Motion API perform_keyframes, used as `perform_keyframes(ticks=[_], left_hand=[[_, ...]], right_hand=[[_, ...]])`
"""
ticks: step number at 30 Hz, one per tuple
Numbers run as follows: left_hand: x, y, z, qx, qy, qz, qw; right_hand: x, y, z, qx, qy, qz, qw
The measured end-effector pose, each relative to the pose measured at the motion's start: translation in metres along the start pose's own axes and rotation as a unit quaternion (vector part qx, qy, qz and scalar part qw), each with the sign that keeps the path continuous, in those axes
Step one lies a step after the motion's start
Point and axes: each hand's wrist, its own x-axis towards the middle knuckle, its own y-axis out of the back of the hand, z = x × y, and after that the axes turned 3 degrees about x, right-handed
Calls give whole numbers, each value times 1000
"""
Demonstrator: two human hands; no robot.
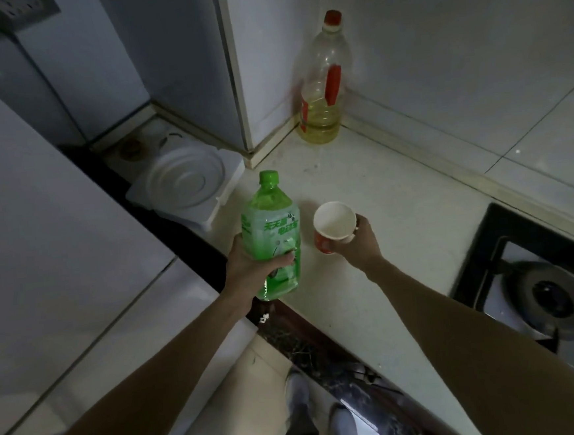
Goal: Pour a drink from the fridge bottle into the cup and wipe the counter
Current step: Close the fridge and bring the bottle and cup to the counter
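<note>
— The green bottle (272, 239), where?

— In the left hand (251, 264), gripped low on the body, fingers curled round the label. Upright, with the green cap (268, 177) closed on top. Base right at the near edge of the counter (379, 182); standing on it or lifted, cannot tell.

— And the cup (334, 227)?

— Just to the right of that hand, close beside the bottle but apart from it. White inside, red-orange outside, tilted with the mouth up and toward the camera. Held by the right hand (359, 242) from the right side, fingers and thumb wrapped round the wall. Touching the counter or not, cannot tell.

— Beyond the hands?

— Well past the right hand, in the corner by the wall, a tall clear oil bottle (323, 87) with a red cap and yellow liquid in the lower part. Ahead and left of the left hand, a white moulded piece (187, 184) with round ribs, at the left end of the counter. Right of the right forearm, a gas burner (552, 296) set in a black hob. Left of the left forearm, a large white appliance front (40, 236). Below, between both forearms, grey shoes (343, 422) on the floor.
</note>
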Motion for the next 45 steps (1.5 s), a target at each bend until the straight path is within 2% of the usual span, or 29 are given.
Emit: perform_keyframes(ticks=[6, 11, 16, 23, 33, 39, 45], left_hand=[[9, -7, 1, -1, -22, -21, 1000], [15, -22, 10, 13, -14, -45, 999], [13, -56, 31, 16, -15, -67, 998], [-8, -123, 49, 46, -46, -157, 985], [-118, -238, 43, 172, -124, -278, 937], [-216, -316, 25, 195, -162, -345, 904], [-317, -396, 4, 184, -201, -448, 851]], right_hand=[[-25, -13, -32, 77, -8, 47, 996], [-35, -6, -42, 65, -17, 61, 996], [-45, 45, -38, 62, -22, 90, 994], [-81, 135, -14, 94, -15, 179, 979], [-208, 246, 66, 124, -11, 296, 947], [-310, 316, 131, 139, -42, 321, 936], [-415, 381, 185, 132, -46, 404, 904]])
